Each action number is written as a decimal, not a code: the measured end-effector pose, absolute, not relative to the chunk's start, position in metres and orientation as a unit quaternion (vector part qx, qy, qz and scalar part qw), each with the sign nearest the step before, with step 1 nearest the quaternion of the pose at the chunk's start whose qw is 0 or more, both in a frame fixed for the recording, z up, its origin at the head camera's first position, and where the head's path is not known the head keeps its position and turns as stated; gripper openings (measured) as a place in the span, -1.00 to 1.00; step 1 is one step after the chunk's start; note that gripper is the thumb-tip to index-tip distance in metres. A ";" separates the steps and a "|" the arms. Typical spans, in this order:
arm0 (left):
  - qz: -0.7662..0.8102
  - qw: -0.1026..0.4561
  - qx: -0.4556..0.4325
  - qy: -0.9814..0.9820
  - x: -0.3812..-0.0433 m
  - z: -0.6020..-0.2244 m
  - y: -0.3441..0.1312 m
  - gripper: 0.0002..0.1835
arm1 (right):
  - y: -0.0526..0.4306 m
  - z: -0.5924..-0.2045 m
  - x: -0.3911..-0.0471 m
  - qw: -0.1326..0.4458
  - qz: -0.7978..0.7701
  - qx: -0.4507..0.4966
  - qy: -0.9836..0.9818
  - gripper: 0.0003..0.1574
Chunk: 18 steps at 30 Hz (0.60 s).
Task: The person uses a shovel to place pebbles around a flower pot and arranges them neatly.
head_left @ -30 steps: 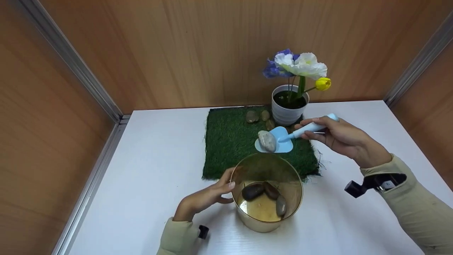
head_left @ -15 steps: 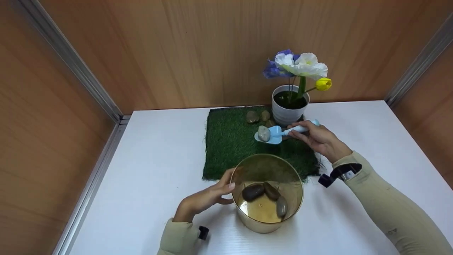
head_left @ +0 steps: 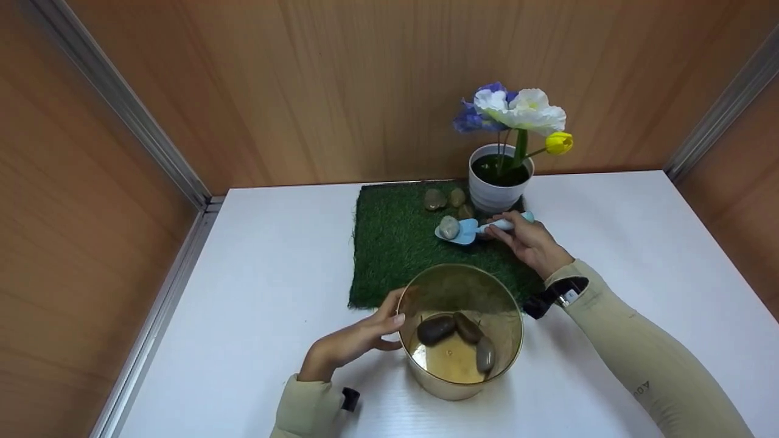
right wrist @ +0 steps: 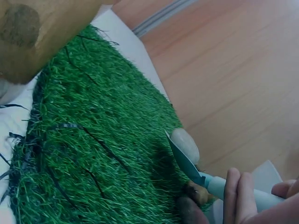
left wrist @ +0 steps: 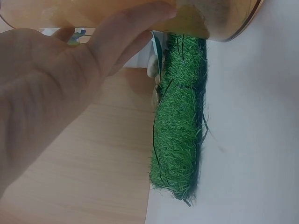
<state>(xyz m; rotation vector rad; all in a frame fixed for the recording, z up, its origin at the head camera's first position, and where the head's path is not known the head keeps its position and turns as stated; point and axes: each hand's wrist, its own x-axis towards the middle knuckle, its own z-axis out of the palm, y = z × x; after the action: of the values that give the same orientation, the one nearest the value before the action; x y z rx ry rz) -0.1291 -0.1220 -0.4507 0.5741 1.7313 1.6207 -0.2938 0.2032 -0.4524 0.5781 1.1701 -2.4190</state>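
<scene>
My right hand holds a light blue hand trowel by its pale handle. On the trowel's blade sits a pale grey stone, over the green artificial grass mat. In the right wrist view the stone lies against the upper face of the blade. My left hand grips the side of a translucent amber bucket, thumb at the rim and fingers round the far side. Dark stones lie inside the bucket, close to its wall.
A white flowerpot with purple, white and yellow flowers stands at the mat's back right corner. Several brown stones lie beside it on the grass. A wooden panel rises behind the white table.
My right hand has moved left and slightly down, levelling the trowel, with the pale stone shifting slightly left and back on it. The left hand and bucket have stayed put.
</scene>
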 end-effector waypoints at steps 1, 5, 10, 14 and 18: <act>0.624 0.344 0.222 0.666 -0.129 -0.451 -0.122 -0.46 | 0.202 -0.453 -0.294 0.193 -0.861 0.208 0.421 -0.65; 0.623 0.345 0.223 0.666 -0.129 -0.451 -0.122 -0.45 | 0.198 -0.455 -0.294 0.179 -0.857 0.216 0.433 -0.64; 0.620 0.345 0.222 0.668 -0.130 -0.451 -0.122 -0.44 | 0.192 -0.455 -0.293 0.159 -0.850 0.211 0.457 -0.64; 0.621 0.345 0.222 0.668 -0.130 -0.451 -0.122 -0.45 | 0.188 -0.454 -0.291 0.150 -0.832 0.199 0.495 -0.62; 0.619 0.343 0.222 0.671 -0.129 -0.451 -0.122 -0.46 | 0.186 -0.453 -0.290 0.144 -0.821 0.189 0.519 -0.60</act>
<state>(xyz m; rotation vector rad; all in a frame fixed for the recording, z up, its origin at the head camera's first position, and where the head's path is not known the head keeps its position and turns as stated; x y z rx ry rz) -0.1293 -0.1217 -0.4510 0.5773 1.7429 1.6083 -0.2895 0.1863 -0.4535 0.5435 1.4957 -2.3685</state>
